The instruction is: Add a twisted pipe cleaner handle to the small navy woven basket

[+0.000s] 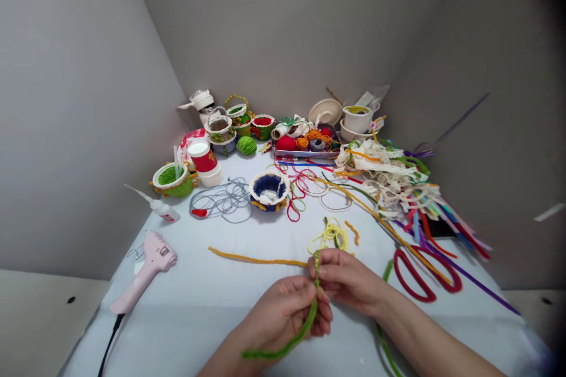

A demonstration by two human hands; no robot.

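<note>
My left hand (287, 312) and my right hand (342, 277) meet low in the middle of the view, both pinching a green pipe cleaner (292, 339). Its lower end curves down and left under my left hand. At its top, yellow yarn (331, 235) is wound around it and trails up onto the table in loose loops. A long orange pipe cleaner (256, 259) lies flat just left of my hands.
A pink glue gun (145, 271) lies at the left with a glue bottle (159, 207) behind it. Red-handled scissors (424, 274) lie right. A blue yarn-wrapped cup (269, 189), grey cord (221, 200), small decorated baskets, yarn balls and a heap of ribbons (398, 182) fill the back.
</note>
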